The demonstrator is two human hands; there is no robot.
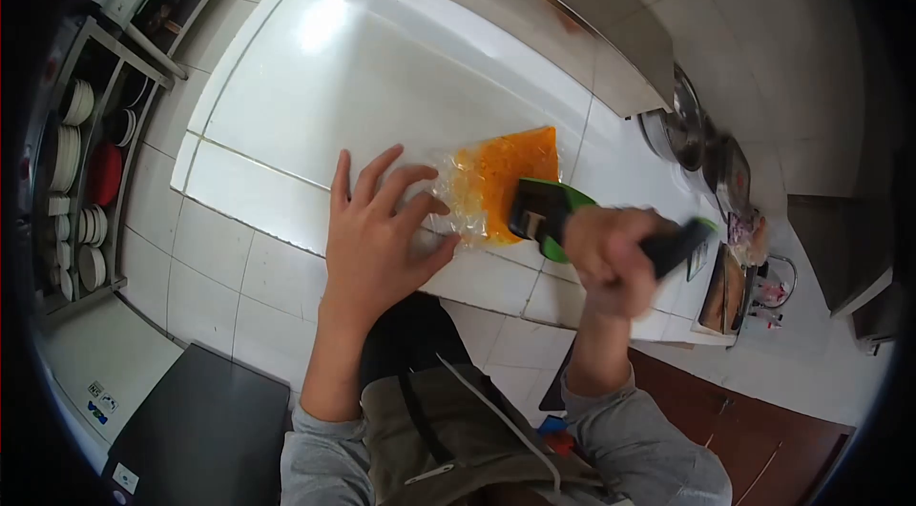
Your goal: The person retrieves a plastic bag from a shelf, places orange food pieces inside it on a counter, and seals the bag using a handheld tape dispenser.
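Observation:
A clear plastic bag with orange contents point(515, 167) lies flat on the white tiled counter point(286, 124). At the bag's left edge is my left hand point(382, 225), its fingers spread and curved, the fingertips close to the crumpled clear plastic. My right hand point(611, 253), somewhat blurred, is wrapped round the black handle of a tool with green edges point(558, 210). The tool's dark, wide end is over the lower right part of the bag; whether it touches the bag cannot be made out.
Metal bowls point(677, 129) and a tray point(725, 291) stand at the counter's right end. A steel ledge point(534, 0) runs along the far side. On the left is a rack point(95, 153) with stacked plates, and a dark box-like surface point(205, 420) is at lower left.

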